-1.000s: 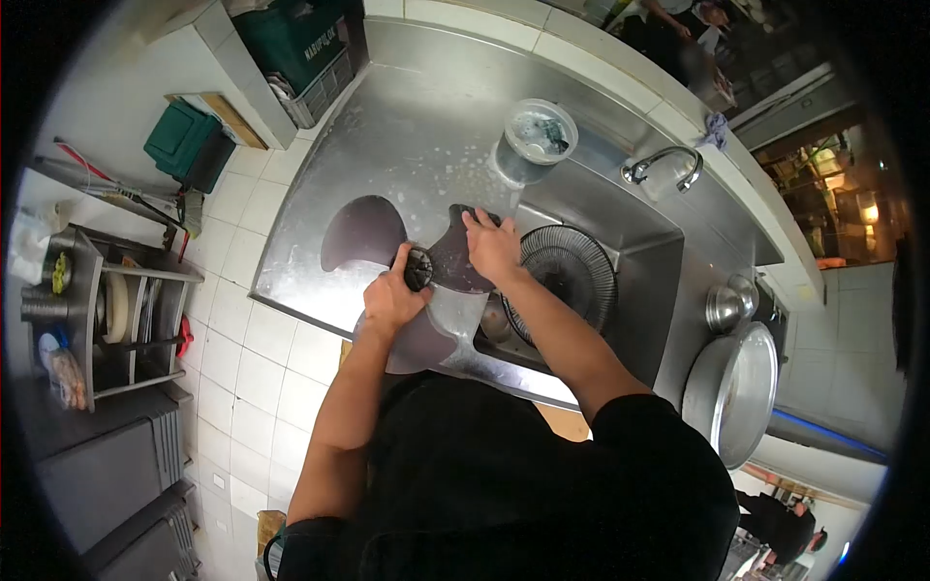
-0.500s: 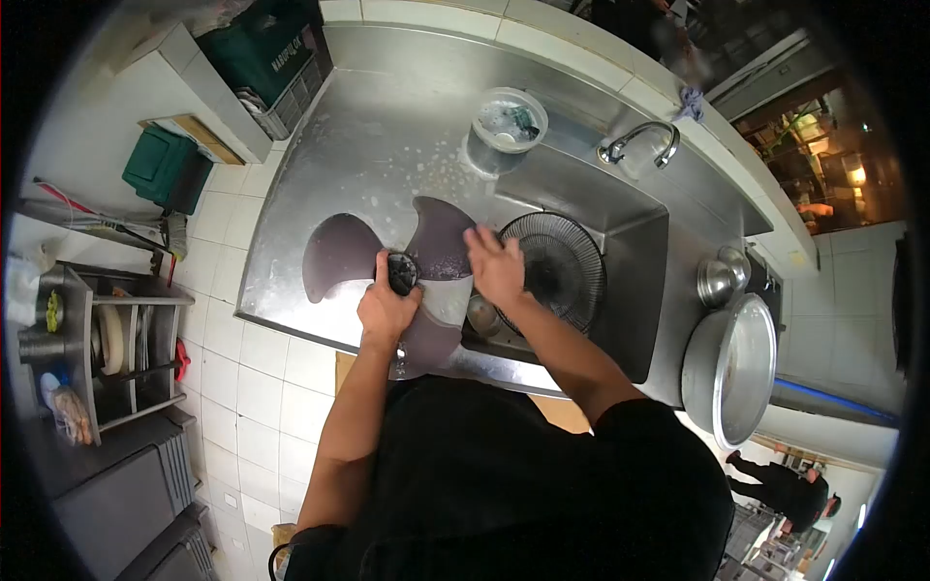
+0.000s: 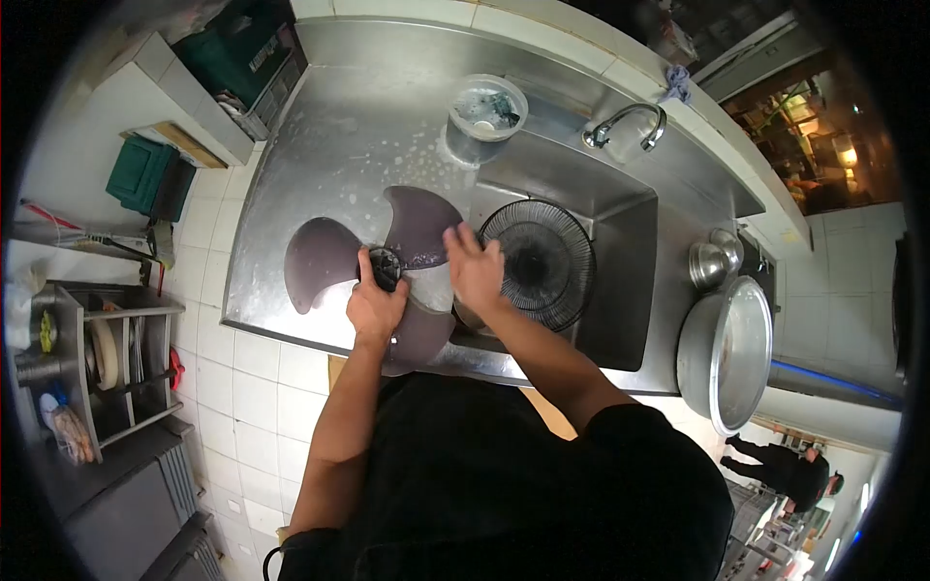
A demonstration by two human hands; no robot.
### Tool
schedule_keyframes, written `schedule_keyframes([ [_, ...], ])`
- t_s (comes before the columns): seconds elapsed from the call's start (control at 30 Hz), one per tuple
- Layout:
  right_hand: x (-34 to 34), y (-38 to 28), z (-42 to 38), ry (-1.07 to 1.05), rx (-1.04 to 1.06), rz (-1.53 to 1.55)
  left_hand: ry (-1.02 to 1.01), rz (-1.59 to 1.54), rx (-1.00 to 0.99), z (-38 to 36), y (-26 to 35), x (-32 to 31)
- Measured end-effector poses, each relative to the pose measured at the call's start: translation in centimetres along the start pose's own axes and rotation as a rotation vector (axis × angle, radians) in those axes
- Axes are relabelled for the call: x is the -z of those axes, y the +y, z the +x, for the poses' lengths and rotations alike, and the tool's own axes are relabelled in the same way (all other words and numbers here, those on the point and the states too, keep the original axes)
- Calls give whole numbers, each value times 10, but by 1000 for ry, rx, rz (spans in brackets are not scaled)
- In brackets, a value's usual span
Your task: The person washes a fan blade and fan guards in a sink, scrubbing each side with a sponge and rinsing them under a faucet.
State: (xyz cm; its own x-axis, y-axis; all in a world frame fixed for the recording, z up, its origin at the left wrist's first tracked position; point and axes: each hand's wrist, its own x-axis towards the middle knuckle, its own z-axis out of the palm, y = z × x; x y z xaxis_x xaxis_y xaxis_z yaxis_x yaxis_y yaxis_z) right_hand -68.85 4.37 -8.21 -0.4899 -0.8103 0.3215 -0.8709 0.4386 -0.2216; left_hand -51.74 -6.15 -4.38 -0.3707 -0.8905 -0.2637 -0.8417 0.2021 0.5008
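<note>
While the fan blade (image 3: 387,261) lies flat on the wet steel counter (image 3: 320,155) left of the sink (image 3: 620,242), the left hand (image 3: 376,308) grips its hub and the right hand (image 3: 475,271) presses open on one vane. Light, stiff and probably slippery with suds, it seems best held at the hub. A fan grille (image 3: 538,263) stands in the sink just right, with a plastic tub (image 3: 488,107) farther back.

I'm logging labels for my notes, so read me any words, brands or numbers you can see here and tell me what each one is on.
White lettering on the dark green crate at the counter's far left corner: too small and blurred to read.
Nothing readable on the fan blade, plastic tub or green box.
</note>
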Motion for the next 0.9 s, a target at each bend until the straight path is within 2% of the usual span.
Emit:
schedule_keyframes([
  [0.07, -1, -2, -4, 11, -95, 27, 8, 15, -15, -3, -4, -3],
  [0.13, 4, -1, 1, -49, 358, 42, 11, 13, -38, -2, -5, -2],
  [0.2, 3, 5, 28, -137, 268, 35, 4, 10, -40, -2, -6, -3],
  [0.27, -1, 14, 80, -254, 21, 14, -11, 29, -37, -2, -4, -1],
  [0.3, -6, 7, 92, -254, 15, 16, -14, 33, -40, -3, -5, 1],
  [0.37, -12, -9, 116, -314, 238, 31, -16, 43, -17, -2, -1, 2],
  [0.43, -4, -9, 130, -390, 265, 46, -2, 47, -6, 0, 3, 2],
  [0.47, -11, -7, 133, -470, 287, 66, 8, 58, 8, -3, 1, 1],
  [0.5, -33, 12, 128, -449, 322, 111, 7, 57, 12, -5, 0, 1],
  [0.57, -4, 32, 91, -415, 209, 147, 12, 29, 15, -2, -1, -1],
  [0.63, 27, 35, 45, -370, 148, -12, 11, 23, 5, -1, -4, -1],
  [0.67, 30, 30, 47, -369, 161, -13, 2, 24, -6, 1, -5, -2],
  [0.73, 34, 23, 40, -462, 58, -50, -11, 18, -15, -1, -10, -2],
  [0.8, 16, 13, 82, -479, -1, -13, -21, 29, -29, 1, -6, 2],
  [0.9, 10, 9, 113, -463, 141, 3, -28, 41, -11, -1, 1, 7],
])
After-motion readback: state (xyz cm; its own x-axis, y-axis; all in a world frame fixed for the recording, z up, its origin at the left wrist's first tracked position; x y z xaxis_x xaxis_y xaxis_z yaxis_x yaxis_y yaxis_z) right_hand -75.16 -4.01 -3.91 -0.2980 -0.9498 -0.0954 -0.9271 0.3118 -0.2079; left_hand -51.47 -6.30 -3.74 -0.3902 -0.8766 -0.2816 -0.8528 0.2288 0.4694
